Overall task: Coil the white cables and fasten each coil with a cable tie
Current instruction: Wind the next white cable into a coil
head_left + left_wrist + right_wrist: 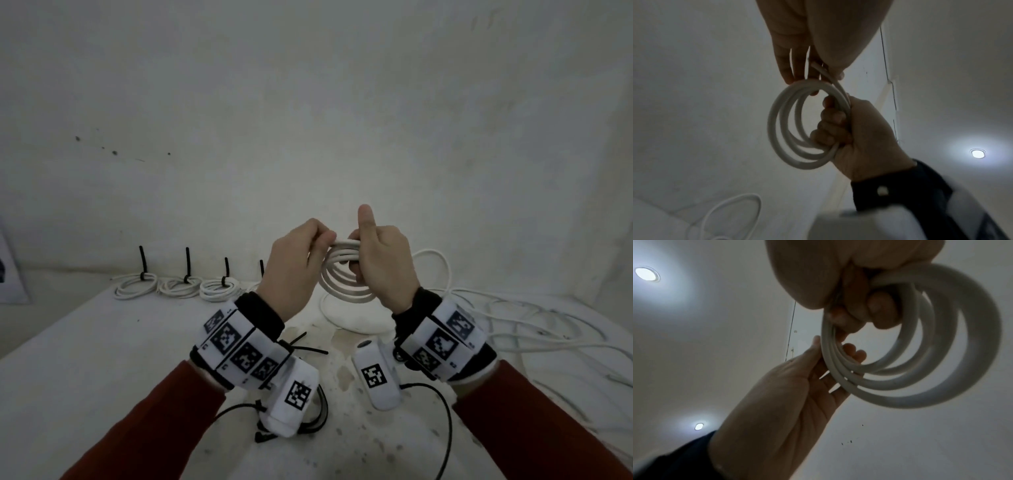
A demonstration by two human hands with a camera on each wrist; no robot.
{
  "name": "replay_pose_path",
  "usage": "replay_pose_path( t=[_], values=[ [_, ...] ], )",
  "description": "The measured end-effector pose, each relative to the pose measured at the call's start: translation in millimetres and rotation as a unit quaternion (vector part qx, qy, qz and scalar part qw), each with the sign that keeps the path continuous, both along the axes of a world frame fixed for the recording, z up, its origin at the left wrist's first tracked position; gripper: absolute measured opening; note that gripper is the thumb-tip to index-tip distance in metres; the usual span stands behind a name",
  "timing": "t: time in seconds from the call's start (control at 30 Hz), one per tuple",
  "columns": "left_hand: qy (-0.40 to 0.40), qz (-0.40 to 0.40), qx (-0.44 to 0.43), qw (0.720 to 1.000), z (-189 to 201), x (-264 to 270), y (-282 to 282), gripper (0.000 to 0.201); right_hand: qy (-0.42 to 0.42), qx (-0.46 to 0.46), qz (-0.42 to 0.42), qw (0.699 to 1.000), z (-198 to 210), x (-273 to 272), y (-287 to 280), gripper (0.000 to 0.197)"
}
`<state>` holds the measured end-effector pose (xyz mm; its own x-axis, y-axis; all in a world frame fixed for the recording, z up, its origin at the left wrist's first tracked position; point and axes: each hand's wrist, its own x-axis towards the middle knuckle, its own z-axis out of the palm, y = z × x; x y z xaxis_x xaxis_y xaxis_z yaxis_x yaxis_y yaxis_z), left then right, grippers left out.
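Observation:
I hold a coil of white cable (346, 291) up in front of me, above the table. My right hand (356, 260) grips one side of the coil, fingers curled round several turns and thumb pointing up. In the left wrist view those fingers (830, 128) wrap the coil (774, 123). My left hand (323, 240) pinches the cable at the top of the coil between thumb and fingers (789, 76). From the right wrist view the coil (890, 400) hangs under my right hand (869, 308), with the left hand (835, 345) holding its edge.
Three tied coils (137, 287) (180, 286) (219, 289) with upright black ties lie along the back left of the table (85, 359). Another tie stands half hidden behind my left hand. Loose white cables (513, 325) sprawl on the right. Black cable ties (308, 349) lie below my wrists.

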<state>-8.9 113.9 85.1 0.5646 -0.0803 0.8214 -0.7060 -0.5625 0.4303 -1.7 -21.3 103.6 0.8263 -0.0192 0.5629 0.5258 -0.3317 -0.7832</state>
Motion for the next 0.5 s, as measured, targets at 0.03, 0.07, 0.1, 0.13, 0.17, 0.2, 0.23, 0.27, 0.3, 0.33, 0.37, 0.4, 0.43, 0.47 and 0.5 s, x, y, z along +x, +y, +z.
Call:
replay_pose_path(
  t=[0.03, 0.07, 0.1, 0.13, 0.17, 0.2, 0.23, 0.27, 0.3, 0.33, 0.37, 0.4, 0.43, 0.47, 0.5],
  values=[
    [0.002, 0.0, -0.01, 1.0, -1.8, -0.8, -3.0, 0.02, -0.021, 0.007, -0.023, 0.999, 0.3, 0.7, 0.3, 0.064],
    [0.004, -0.003, -0.019, 1.0, -3.4, -2.0, -5.8, 0.019, -0.039, 0.021, -0.04, 0.998, 0.8, 2.5, 0.6, 0.056],
    [0.007, -0.011, -0.031, 0.999, -5.2, -3.5, -8.3, 0.016, -0.049, 0.037, -0.052, 0.997, 0.7, 4.6, 1.1, 0.047],
    [0.012, -0.022, -0.04, 0.999, -5.9, -5.3, -10.0, 0.011, -0.051, 0.051, -0.06, 0.996, -0.3, 6.9, 1.9, 0.04],
    [0.018, -0.036, -0.042, 0.998, -6.2, -7.0, -11.7, 0.011, -0.047, 0.062, -0.064, 0.995, -2.0, 9.4, 2.9, 0.035],
    [0.023, -0.039, -0.032, 0.998, -7.0, -7.9, -12.3, 0.017, -0.041, 0.07, -0.067, 0.994, -4.4, 11.9, 3.5, 0.031],
    [0.022, -0.019, 0.0, 1.0, -8.1, -7.4, -12.0, 0.024, -0.033, 0.078, -0.068, 0.994, -6.3, 13.6, 3.7, 0.029],
    [0.009, 0.031, 0.054, 0.998, -8.9, -7.1, -11.1, 0.03, -0.025, 0.085, -0.069, 0.994, -7.7, 14.8, 3.5, 0.028],
    [-0.005, 0.086, 0.113, 0.99, -9.3, -7.3, -9.8, 0.036, -0.019, 0.09, -0.069, 0.993, -8.3, 14.9, 3.1, 0.028],
    [-0.018, 0.12, 0.162, 0.979, -9.8, -7.9, -9.0, 0.041, -0.012, 0.094, -0.065, 0.993, -8.8, 15.2, 2.4, 0.028],
    [-0.019, 0.13, 0.196, 0.972, -10.0, -7.7, -8.5, 0.044, -0.007, 0.1, -0.059, 0.993, -8.6, 15.0, 1.8, 0.028],
    [-0.014, 0.121, 0.217, 0.968, -9.5, -7.0, -7.6, 0.044, -0.002, 0.103, -0.052, 0.993, -8.4, 14.7, 1.3, 0.028],
    [0.0, 0.105, 0.227, 0.968, -7.9, -6.3, -6.4, 0.044, 0.005, 0.106, -0.045, 0.993, -8.6, 14.5, 0.9, 0.028],
    [0.016, 0.083, 0.226, 0.971, -5.7, -3.8, -4.5, 0.04, 0.013, 0.112, -0.034, 0.993, -8.8, 13.8, 1.0, 0.029],
    [0.038, 0.052, 0.219, 0.973, -3.1, -1.1, -2.3, 0.035, 0.019, 0.117, -0.023, 0.993, -8.9, 13.3, 1.1, 0.029]
  ],
)
